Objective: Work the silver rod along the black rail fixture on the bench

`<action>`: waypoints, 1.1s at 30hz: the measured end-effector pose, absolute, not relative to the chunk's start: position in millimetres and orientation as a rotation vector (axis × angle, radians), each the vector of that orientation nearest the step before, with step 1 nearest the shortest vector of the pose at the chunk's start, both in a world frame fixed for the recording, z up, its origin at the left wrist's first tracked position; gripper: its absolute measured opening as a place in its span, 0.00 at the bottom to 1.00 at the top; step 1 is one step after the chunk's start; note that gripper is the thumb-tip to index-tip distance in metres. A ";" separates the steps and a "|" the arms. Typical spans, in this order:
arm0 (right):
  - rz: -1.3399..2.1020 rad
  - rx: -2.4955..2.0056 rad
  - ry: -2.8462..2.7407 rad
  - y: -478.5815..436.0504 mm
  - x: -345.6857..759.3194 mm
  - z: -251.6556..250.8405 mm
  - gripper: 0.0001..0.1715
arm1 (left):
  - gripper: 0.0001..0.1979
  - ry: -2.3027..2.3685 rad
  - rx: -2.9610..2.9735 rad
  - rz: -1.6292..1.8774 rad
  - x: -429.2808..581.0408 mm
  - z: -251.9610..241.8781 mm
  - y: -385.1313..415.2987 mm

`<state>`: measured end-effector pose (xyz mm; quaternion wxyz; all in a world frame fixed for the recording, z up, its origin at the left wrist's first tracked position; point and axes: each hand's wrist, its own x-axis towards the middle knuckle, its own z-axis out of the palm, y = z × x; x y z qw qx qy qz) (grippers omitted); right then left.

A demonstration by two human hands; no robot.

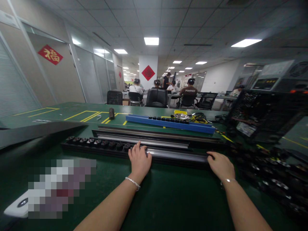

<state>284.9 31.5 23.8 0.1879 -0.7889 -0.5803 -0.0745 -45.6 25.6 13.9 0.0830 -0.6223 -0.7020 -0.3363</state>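
Note:
A long black rail (178, 156) lies across the table in front of me. Small black parts (104, 144) with shiny tops sit in a row along its left half, while the right half shows a bare, glossy channel. My left hand (140, 162) lies over the middle of the rail with its fingers spread, beside the last part in the row. At the rail's right end, my right hand (221, 165) has its fingers curled round the end; its fingertips are partly hidden.
Behind lie more dark rails (156, 134) and a blue rail (168, 123) holding black parts. A heap of black parts (271, 179) and a black bin (257, 118) stand right. A white phone (18, 205) is at left. People (190, 88) sit beyond the green table (178, 199).

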 end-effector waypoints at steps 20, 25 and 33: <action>-0.270 -2.291 -1.585 31.7 281.6 24.1 0.24 | 0.18 -2.191 -1.917 -0.846 -48.3 16.3 20.6; -0.266 -2.286 -1.576 31.7 281.9 23.9 0.23 | 0.19 -2.224 -1.927 -0.813 -48.1 17.7 20.1; -0.249 -2.292 -1.568 30.7 280.4 25.1 0.24 | 0.19 -2.173 -1.978 -0.781 -45.8 16.0 16.6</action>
